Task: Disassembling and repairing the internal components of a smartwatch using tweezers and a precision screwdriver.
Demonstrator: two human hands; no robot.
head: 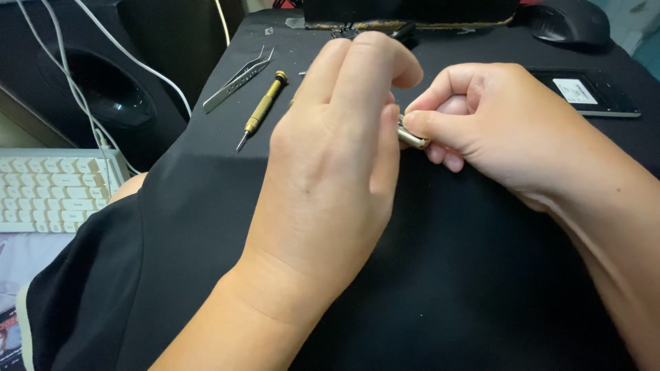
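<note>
My left hand (330, 165) is raised over a black cloth-covered surface (447, 275), its fingers curled toward my right hand (481, 120). Between the two hands shows a small brass-coloured metal piece (412, 139), pinched by my right thumb and forefinger. My left fingertips reach the same piece, though the back of that hand hides the contact. A brass precision screwdriver (262, 110) lies on the cloth to the left of my hands, with metal tweezers (237, 80) beside it.
A dark phone-like slab (590, 93) lies at the right rear, a black mouse (569, 22) behind it. A white keyboard (51, 189) sits at the left, under white cables (69, 82) and next to a black speaker (103, 89).
</note>
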